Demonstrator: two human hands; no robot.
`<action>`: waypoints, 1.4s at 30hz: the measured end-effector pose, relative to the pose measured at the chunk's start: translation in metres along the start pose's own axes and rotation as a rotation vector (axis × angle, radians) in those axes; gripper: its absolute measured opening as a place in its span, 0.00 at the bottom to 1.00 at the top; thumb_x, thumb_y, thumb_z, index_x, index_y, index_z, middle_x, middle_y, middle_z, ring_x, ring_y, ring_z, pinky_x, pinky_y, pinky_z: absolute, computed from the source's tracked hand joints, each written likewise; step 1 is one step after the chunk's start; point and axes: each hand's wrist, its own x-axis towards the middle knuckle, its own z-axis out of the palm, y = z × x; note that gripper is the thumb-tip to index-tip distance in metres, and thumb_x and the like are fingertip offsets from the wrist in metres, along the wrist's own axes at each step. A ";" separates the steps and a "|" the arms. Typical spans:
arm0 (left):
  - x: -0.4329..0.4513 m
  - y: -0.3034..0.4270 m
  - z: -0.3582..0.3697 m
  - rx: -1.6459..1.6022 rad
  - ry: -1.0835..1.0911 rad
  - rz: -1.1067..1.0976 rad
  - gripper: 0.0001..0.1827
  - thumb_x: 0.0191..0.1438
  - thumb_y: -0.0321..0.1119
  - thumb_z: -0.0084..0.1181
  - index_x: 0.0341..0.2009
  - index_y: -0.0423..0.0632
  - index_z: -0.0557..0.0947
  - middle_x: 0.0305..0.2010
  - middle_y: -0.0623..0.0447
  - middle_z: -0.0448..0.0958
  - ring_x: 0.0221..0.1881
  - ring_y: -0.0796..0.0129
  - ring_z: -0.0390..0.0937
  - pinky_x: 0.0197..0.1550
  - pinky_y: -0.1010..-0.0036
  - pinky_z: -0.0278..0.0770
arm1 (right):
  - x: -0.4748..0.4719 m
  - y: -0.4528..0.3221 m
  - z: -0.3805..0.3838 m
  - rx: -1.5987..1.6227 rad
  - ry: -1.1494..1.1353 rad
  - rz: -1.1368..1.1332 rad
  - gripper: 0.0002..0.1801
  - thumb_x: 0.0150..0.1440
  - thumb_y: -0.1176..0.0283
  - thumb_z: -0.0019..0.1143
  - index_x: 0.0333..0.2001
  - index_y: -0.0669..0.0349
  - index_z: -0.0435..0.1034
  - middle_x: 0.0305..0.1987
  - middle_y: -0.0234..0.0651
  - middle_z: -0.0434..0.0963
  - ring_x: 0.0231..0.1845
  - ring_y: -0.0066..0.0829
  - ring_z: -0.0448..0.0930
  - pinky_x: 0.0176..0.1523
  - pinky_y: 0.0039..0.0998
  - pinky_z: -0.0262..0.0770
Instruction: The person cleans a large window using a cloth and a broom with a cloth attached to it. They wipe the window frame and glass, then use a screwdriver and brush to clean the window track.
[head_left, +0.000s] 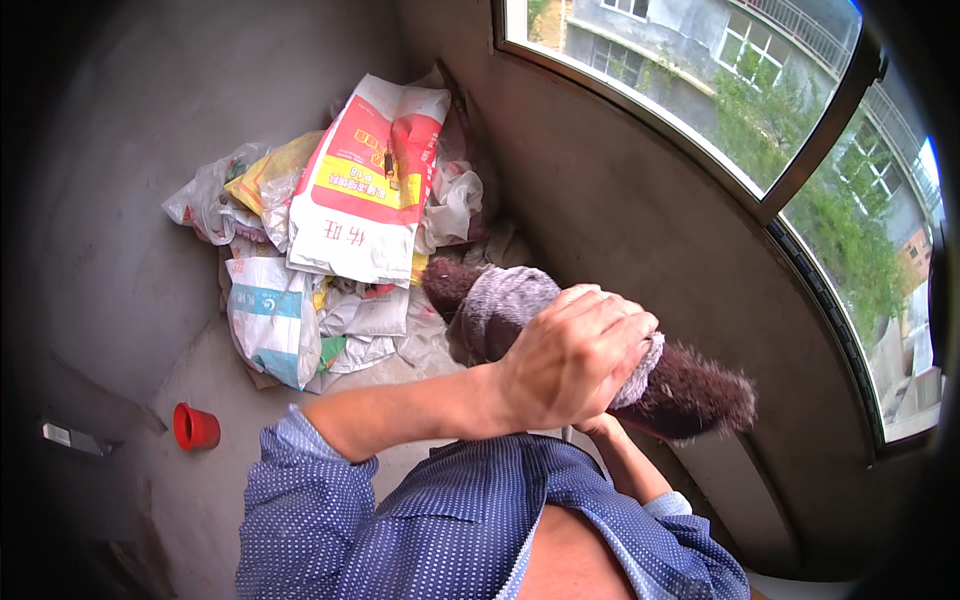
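A long dark brown, bristly or furry head (701, 394), perhaps of a broom or duster, lies slantwise in front of me, with a grey fluffy cloth (517, 291) wrapped around its middle. My left hand (577, 356) reaches across from the left and is closed on the grey cloth, back of the hand up. Below it is my right hand (598, 425), close under the brown head; its fingers are mostly hidden behind the left hand, so its grip cannot be told. Bristles stick out of the cloth at both ends.
Plastic bags and sacks (274, 322) are heaped in the corner, a large printed sack (367, 247) on top with a small dark object (389, 164) on it. A red plastic pot (196, 427) stands at left. A grey wall (637, 180) with a framed window (780, 187) bounds the right.
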 end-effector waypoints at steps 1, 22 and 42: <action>0.001 0.004 -0.006 0.066 0.097 0.103 0.12 0.57 0.29 0.64 0.46 0.37 0.85 0.46 0.43 0.83 0.47 0.49 0.82 0.53 0.54 0.79 | -0.002 -0.005 -0.001 -0.018 0.026 -0.048 0.20 0.67 0.69 0.56 0.62 0.59 0.74 0.66 0.41 0.76 0.68 0.40 0.72 0.74 0.42 0.63; -0.030 -0.049 -0.087 -0.107 0.531 -0.574 0.10 0.73 0.35 0.50 0.40 0.43 0.77 0.30 0.64 0.67 0.33 0.82 0.62 0.32 0.78 0.65 | -0.016 0.011 0.004 -0.209 0.164 -0.392 0.20 0.69 0.68 0.53 0.62 0.61 0.74 0.67 0.43 0.75 0.70 0.41 0.71 0.73 0.40 0.64; -0.056 -0.079 -0.080 0.203 0.649 -0.535 0.11 0.67 0.31 0.58 0.48 0.38 0.79 0.46 0.51 0.79 0.45 0.67 0.77 0.47 0.74 0.74 | -0.001 -0.054 0.001 0.007 0.249 -0.111 0.17 0.67 0.65 0.58 0.57 0.58 0.78 0.58 0.39 0.81 0.61 0.36 0.77 0.66 0.36 0.70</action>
